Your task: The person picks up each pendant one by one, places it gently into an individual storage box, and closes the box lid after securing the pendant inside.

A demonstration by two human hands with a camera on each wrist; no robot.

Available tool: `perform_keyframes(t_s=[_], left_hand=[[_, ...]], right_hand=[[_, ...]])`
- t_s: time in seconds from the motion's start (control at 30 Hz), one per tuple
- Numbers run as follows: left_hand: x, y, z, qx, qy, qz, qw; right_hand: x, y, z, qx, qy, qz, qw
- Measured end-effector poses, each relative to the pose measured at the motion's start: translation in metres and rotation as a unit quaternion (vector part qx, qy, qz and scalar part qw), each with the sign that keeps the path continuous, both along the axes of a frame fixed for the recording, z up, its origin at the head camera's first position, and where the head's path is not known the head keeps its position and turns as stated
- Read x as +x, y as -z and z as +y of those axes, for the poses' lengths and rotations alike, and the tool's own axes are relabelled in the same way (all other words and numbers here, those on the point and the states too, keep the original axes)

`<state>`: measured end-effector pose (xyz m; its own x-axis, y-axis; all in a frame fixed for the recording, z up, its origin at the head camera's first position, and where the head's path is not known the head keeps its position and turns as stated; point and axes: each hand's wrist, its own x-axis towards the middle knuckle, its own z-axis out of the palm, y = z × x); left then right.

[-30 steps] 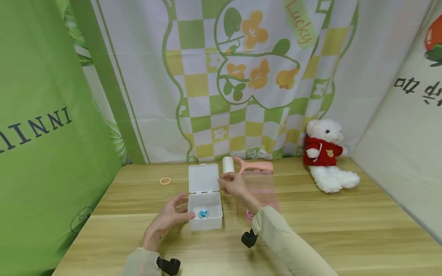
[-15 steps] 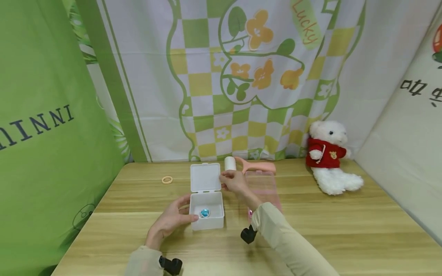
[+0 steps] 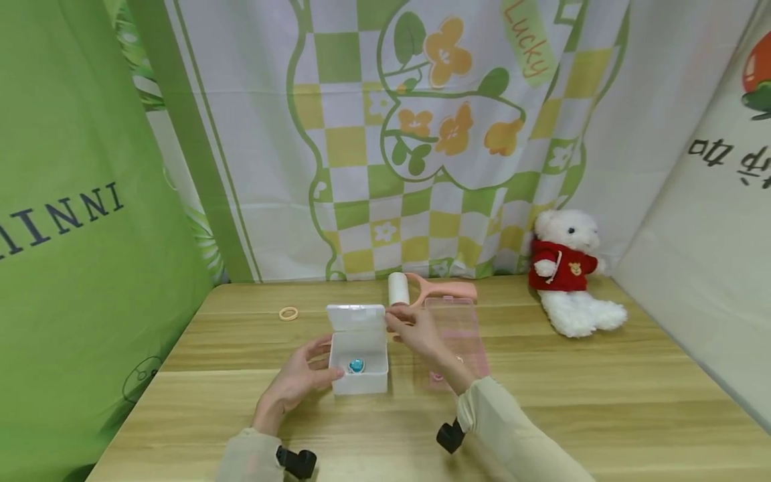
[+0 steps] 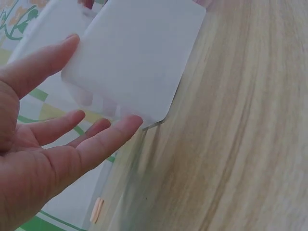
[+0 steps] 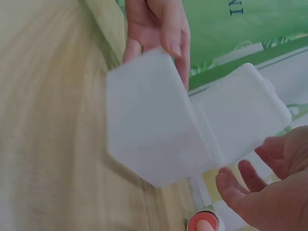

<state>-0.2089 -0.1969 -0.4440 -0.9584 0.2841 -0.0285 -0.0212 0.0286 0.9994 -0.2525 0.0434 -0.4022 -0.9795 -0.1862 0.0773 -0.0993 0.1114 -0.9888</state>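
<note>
A small white plastic box stands on the table with its hinged lid raised and tilted. Inside it lies a blue gem in a silvery setting. My left hand holds the box at its left side, thumb over the near rim and fingers along the wall. At the lid's right edge, my right hand pinches with thumb and fingertips. The right wrist view shows the right thumb meeting the lid's corner, the other fingers below the edge.
Behind the right hand lies a lint roller with a peach handle. A pink see-through case is partly under the right forearm. A pale orange ring lies left; a white plush bear sits at the right back.
The lid has tipped forward from nearly upright, brought by my right hand at its edge. The left hand stays at the box, and the gem remains inside.
</note>
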Motion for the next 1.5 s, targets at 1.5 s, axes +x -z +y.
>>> perform_keyframes(t_s=[1.5], left_hand=[[0.001,0.004,-0.009,0.046,0.007,-0.041,0.9981]], right_hand=[[0.06,0.041,-0.011,-0.05,-0.011,0.03,0.9982]])
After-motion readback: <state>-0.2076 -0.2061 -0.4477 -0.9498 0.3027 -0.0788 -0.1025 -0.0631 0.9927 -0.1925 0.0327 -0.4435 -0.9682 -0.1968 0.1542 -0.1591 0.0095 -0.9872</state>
